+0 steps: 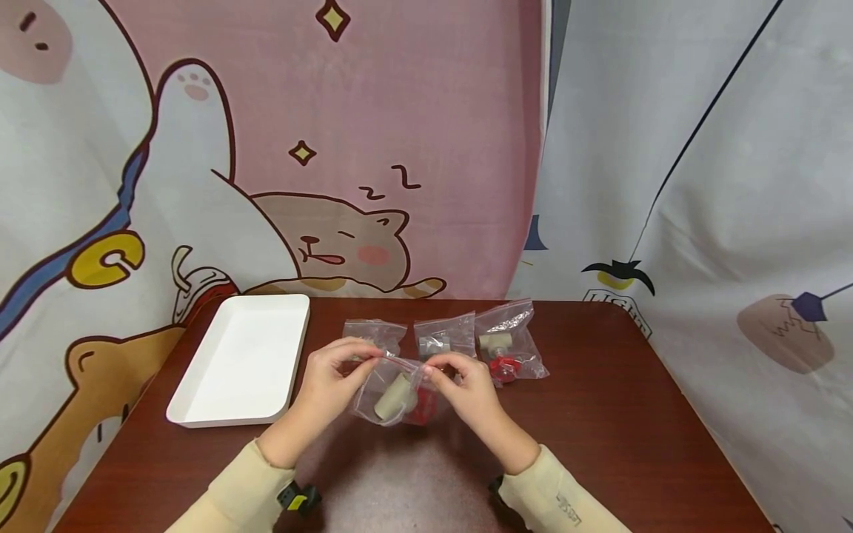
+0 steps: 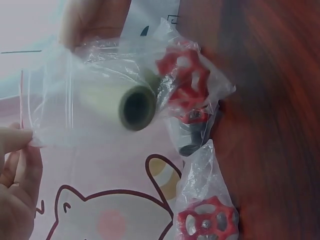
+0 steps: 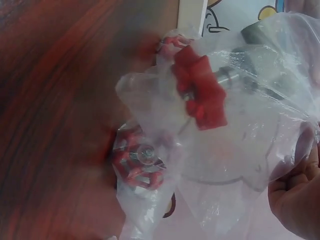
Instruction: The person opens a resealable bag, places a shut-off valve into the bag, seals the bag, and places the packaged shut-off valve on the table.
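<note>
Over the middle of the table, a clear zip bag [image 1: 373,406] hangs between both hands. Inside it is a valve with a beige tubular body [image 1: 395,397] and a red handwheel [image 1: 422,406]; the left wrist view shows the round open end of the pipe [image 2: 137,107]. My left hand [image 1: 333,377] pinches the left end of the bag's top edge between thumb and fingers. At the other end of that edge, my right hand [image 1: 466,385] pinches the plastic. Whether the seal is parted cannot be told.
A white tray [image 1: 303,326] lies on the left of the brown table [image 1: 600,414]. Behind the hands are more clear bags: one at left [image 1: 393,331], partly hidden, one in the middle [image 1: 461,326], and one at right [image 1: 529,359] holding a red-wheeled valve. Printed curtains hang behind.
</note>
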The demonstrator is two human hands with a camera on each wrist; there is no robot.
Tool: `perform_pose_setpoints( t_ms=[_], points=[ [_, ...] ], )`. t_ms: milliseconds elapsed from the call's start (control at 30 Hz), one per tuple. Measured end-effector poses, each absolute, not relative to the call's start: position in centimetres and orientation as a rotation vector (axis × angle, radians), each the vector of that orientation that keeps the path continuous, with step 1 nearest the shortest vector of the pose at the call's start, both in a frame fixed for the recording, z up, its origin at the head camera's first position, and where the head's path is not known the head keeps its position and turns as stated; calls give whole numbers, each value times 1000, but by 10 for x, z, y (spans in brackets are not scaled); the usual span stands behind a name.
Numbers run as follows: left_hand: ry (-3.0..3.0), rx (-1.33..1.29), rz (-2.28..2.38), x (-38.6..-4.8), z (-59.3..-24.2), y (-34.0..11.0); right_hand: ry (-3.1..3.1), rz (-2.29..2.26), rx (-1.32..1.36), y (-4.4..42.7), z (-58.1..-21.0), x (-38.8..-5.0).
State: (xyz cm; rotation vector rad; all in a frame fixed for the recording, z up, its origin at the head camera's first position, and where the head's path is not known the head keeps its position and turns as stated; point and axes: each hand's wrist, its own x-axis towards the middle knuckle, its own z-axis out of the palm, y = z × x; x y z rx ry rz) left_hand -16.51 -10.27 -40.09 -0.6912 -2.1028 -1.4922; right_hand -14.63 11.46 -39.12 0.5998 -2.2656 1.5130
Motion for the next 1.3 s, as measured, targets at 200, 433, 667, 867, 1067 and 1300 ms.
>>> perform_pose_setpoints(
  t_ms=[200, 433, 667, 867, 1067, 1300],
  points=[
    [-2146, -670, -1449, -156, -387, -100, -2212, 1423, 695, 123, -404, -156],
    [-2227, -609, -1459, -150, -387, -96, -2273, 1349, 741, 129, -417, -162],
    [-2276, -559, -1467, -149, -399, -93, -2351, 1264, 714, 131, -425, -164],
    [-2357, -535, -1507, -149, -404, -93, -2394, 1204, 677, 129, -430, -165],
    [-2377, -656, -1562, -159, -426, -98, -2393, 1202, 653, 127, -431, -167],
    [-2449, -730, -1456, -167, -440, -101, -2409, 1195, 685, 127, -432, -168]
  ],
)
